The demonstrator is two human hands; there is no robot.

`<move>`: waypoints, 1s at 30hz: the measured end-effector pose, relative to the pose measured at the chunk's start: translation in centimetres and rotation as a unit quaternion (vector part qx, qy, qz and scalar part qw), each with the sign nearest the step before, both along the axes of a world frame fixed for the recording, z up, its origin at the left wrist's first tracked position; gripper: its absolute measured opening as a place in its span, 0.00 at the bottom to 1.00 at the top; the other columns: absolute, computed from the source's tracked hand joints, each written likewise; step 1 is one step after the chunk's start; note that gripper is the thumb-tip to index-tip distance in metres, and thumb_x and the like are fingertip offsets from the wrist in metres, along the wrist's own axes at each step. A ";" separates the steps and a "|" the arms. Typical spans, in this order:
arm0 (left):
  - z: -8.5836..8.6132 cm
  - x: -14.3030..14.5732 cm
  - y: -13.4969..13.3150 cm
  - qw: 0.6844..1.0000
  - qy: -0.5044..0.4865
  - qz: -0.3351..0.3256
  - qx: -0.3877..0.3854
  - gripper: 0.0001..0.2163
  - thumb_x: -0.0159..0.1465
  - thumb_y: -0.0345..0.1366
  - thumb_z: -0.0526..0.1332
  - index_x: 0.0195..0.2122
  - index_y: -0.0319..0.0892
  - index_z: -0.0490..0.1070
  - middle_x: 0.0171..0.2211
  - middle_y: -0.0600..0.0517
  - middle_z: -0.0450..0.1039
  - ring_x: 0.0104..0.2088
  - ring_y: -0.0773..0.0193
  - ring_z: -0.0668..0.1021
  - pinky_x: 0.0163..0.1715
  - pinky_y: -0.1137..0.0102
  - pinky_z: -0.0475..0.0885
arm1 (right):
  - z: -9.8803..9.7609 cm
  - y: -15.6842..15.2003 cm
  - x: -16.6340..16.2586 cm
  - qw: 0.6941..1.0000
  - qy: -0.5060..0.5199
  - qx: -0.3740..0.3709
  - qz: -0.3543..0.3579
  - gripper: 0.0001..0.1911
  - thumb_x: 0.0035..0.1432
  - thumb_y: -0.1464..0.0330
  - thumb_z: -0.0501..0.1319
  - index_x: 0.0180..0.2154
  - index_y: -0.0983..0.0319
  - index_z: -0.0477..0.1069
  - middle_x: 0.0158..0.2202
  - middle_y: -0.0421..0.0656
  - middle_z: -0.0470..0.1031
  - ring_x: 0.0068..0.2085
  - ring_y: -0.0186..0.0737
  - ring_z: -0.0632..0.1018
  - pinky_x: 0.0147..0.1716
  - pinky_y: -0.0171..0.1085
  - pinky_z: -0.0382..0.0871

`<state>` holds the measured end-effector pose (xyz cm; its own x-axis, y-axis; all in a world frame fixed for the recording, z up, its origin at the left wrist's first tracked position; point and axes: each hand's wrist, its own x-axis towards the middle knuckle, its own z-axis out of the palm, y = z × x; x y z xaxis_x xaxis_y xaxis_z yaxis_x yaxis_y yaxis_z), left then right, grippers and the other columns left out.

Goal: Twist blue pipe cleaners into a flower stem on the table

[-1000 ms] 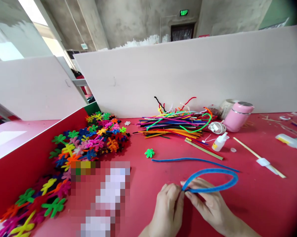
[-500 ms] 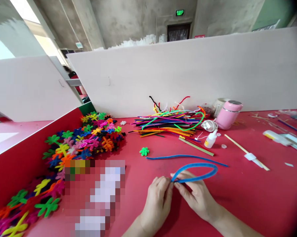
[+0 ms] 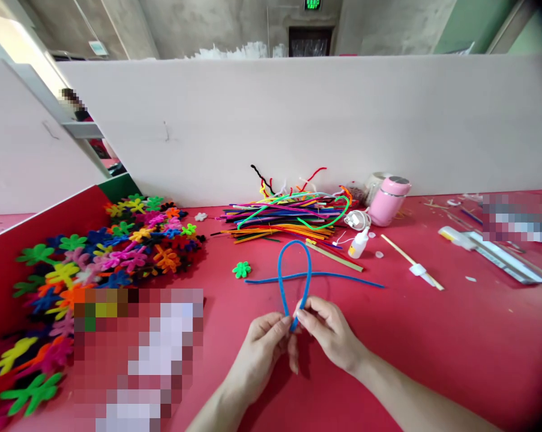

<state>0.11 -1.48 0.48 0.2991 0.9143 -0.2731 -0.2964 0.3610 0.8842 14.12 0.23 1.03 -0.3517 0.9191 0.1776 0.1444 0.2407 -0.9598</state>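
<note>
Pinching the blue loop (image 3: 294, 273) at its crossed ends, left hand (image 3: 262, 347) and right hand (image 3: 328, 335) both closed on it, I judge it light, fuzzy, bendable.

Pink cup (image 3: 389, 200) beside glue bottle (image 3: 359, 243); felt flowers (image 3: 131, 240) heaped leftward.

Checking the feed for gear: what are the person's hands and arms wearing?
Nothing shows on them: the left hand and right hand are bare, with no gloves, rings or watch in view. Both forearms are uncovered to the picture's edge; no sleeves appear.
</note>
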 end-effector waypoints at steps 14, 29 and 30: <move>1.9 0.7 1.5 0.998 0.027 -0.053 0.017 0.08 0.58 0.36 0.54 0.28 0.36 0.68 0.16 0.55 0.68 0.16 0.69 0.70 0.19 0.74 0.63 | 1.5 1.8 0.8 0.998 0.026 -0.063 -0.011 0.11 0.58 0.66 0.49 0.25 0.62 0.60 0.21 0.35 0.61 0.24 0.31 0.65 0.24 0.30 0.59; 0.0 -0.3 2.4 0.995 -0.052 -0.085 0.000 0.11 0.62 0.34 0.49 0.26 0.36 0.66 0.20 0.52 0.70 0.15 0.69 0.70 0.19 0.72 0.65 | -0.2 1.4 -0.1 0.999 -0.013 -0.049 -0.009 0.12 0.60 0.65 0.45 0.26 0.61 0.57 0.20 0.35 0.60 0.21 0.29 0.65 0.21 0.29 0.59; 0.0 -0.3 2.4 0.995 -0.052 -0.088 0.000 0.11 0.62 0.34 0.49 0.26 0.36 0.66 0.20 0.51 0.70 0.15 0.69 0.70 0.19 0.72 0.65 | -0.2 1.3 -0.1 0.999 -0.018 -0.049 -0.009 0.12 0.60 0.65 0.45 0.26 0.61 0.57 0.20 0.35 0.60 0.21 0.29 0.65 0.20 0.29 0.58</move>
